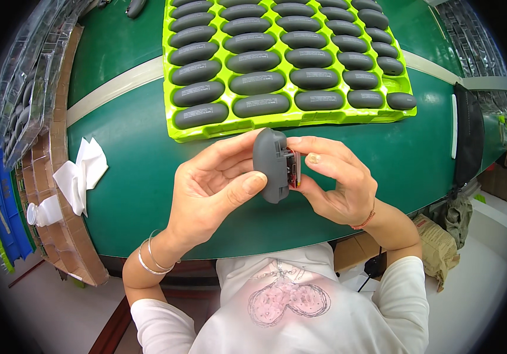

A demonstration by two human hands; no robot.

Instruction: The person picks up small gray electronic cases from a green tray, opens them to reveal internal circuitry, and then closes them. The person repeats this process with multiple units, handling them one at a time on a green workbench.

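The two hands meet over the near half of the worktop, with one dark grey oval casing upright between them. The left hand, at about 8 o'clock from the casing, grasps it by its smooth outer shell: the thumb presses on the lower part and the fingers reach round the far side. The right hand, at about 4 o'clock, has a fingertip near the top and the thumb near the bottom of a red-edged circuit board, which shows at the casing's open 3 o'clock side — how firmly it is gripped, I cannot tell. Silver bangles circle the left wrist, a reddish cord bracelet the right.

At 12 o'clock, just beyond the fingertips, lies a bright yellow-green tray with rows of similar dark casings. A crumpled white tissue lies at 9 o'clock, well apart from the left hand. Farther out, between 8 and 9, a small white bottle tilts in a compartmented cardboard box; clear plastic trays stand at 10 — and a tan sack sits on the floor at 4.
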